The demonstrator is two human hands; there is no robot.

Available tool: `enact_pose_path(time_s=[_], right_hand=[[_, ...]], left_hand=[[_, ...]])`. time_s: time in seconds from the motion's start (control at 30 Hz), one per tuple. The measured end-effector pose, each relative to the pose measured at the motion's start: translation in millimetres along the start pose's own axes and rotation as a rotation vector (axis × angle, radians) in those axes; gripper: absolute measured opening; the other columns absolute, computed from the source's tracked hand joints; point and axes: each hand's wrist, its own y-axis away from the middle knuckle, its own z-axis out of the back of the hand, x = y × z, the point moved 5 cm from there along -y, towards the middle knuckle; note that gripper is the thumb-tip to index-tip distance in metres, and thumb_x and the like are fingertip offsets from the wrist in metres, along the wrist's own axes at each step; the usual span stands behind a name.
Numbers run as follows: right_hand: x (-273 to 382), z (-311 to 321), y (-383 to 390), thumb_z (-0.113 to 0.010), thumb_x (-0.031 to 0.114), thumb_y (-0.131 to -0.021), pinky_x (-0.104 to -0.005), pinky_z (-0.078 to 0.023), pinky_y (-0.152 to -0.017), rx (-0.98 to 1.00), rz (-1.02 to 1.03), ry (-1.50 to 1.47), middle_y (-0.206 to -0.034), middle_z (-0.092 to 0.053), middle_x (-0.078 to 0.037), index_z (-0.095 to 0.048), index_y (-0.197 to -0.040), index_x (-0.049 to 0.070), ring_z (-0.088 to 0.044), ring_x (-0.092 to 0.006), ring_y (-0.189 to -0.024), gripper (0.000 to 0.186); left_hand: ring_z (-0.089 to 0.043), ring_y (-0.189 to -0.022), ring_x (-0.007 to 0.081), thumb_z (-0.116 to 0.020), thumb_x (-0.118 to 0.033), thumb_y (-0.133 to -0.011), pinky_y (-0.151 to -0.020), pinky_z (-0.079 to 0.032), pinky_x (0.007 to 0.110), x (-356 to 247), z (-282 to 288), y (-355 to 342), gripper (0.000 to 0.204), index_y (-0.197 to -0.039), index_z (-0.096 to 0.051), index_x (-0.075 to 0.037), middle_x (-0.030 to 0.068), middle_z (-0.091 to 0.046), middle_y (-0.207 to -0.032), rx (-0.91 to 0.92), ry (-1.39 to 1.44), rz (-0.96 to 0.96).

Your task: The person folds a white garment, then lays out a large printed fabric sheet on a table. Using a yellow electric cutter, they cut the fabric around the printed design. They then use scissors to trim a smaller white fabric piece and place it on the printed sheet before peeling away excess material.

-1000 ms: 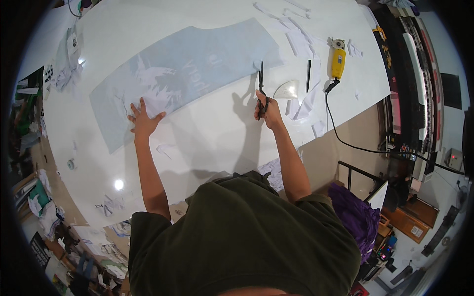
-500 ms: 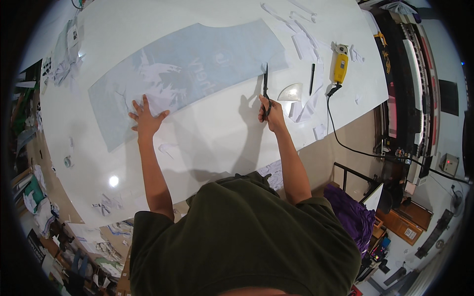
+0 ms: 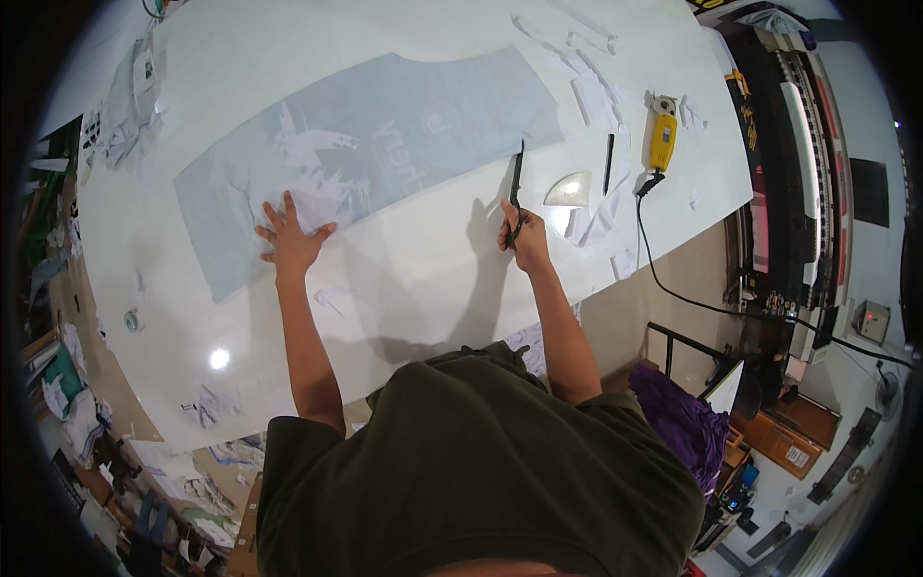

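A pale blue printed fabric panel (image 3: 385,125) lies flat across the white table, with a white pattern toward its left half and a curved notch at its far edge. My left hand (image 3: 293,240) rests on the panel's near edge, fingers spread wide. In my right hand (image 3: 524,236) is a pair of black scissors (image 3: 517,183), blades pointing away from me. The blade tips reach the panel's near edge toward its right end; whether they touch the cloth I cannot tell.
Right of the scissors lie a translucent curved template (image 3: 567,189), a black pen (image 3: 609,163) and white offcuts (image 3: 594,101). Farther right rests a yellow electric cutter (image 3: 663,139), its black cord (image 3: 692,296) running over the table edge. A tape roll (image 3: 133,320) sits at left.
The panel appears slightly lower in view, as does much of the table. My right hand and the scissors have shifted slightly toward me; my left hand stays spread on the cloth.
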Motion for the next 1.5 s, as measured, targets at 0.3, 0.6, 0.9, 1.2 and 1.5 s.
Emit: enact_pose_path(time_s=[0.3, 0.6, 0.9, 1.2, 1.5], right_hand=[[13, -10, -23, -0.073, 0.045, -0.091, -0.0331, -0.044, -0.041, 0.019, -0.016, -0.125, -0.057, -0.055, -0.004, -0.055, -0.075, 0.007, -0.057, -0.0198, -0.044, 0.045], [12, -17, -22, -0.075, 0.042, -0.091, -0.0321, -0.043, -0.041, -0.037, -0.034, -0.162, -0.057, -0.055, -0.004, -0.054, -0.075, 0.008, -0.056, -0.0189, -0.044, 0.044], [4, -30, -19, -0.072, 0.040, -0.094, -0.0332, -0.043, -0.042, -0.061, -0.012, -0.145, -0.060, -0.053, -0.005, -0.055, -0.075, 0.007, -0.055, -0.0200, -0.046, 0.042], [21, -42, -39, -0.073, 0.040, -0.092, -0.0363, -0.043, -0.043, -0.082, -0.012, -0.289, -0.062, -0.051, -0.005, -0.056, -0.076, 0.008, -0.055, -0.0215, -0.048, 0.039], [18, -57, -44, -0.072, 0.041, -0.093, -0.0340, -0.045, -0.046, -0.111, 0.021, -0.321, -0.063, -0.049, -0.004, -0.053, -0.076, 0.008, -0.053, -0.0192, -0.049, 0.042]], left_hand=[[0.004, -0.150, 0.0579, -0.081, -0.062, -0.073, -0.103, -0.016, 0.086, -1, -1, -1, 0.119, -0.164, -0.012, -0.028, 0.0184, 0.003, -0.170, 0.004, -0.009, -0.010], [0.006, -0.149, 0.0602, -0.084, -0.054, -0.074, -0.101, -0.010, 0.088, 0, 0, 0, 0.116, -0.164, -0.015, -0.027, 0.0204, 0.004, -0.169, 0.001, 0.059, -0.029], [0.007, -0.149, 0.0589, -0.084, -0.053, -0.073, -0.102, -0.009, 0.087, 3, -2, -1, 0.116, -0.164, -0.015, -0.027, 0.0192, 0.004, -0.170, -0.010, 0.056, -0.025], [0.007, -0.149, 0.0586, -0.084, -0.054, -0.074, -0.102, -0.010, 0.087, 2, -2, -1, 0.117, -0.164, -0.014, -0.027, 0.0189, 0.005, -0.170, -0.007, 0.049, -0.031], [0.007, -0.149, 0.0596, -0.084, -0.053, -0.074, -0.102, -0.011, 0.087, 1, 0, -1, 0.117, -0.164, -0.013, -0.027, 0.0188, 0.005, -0.169, 0.015, 0.050, -0.021]])
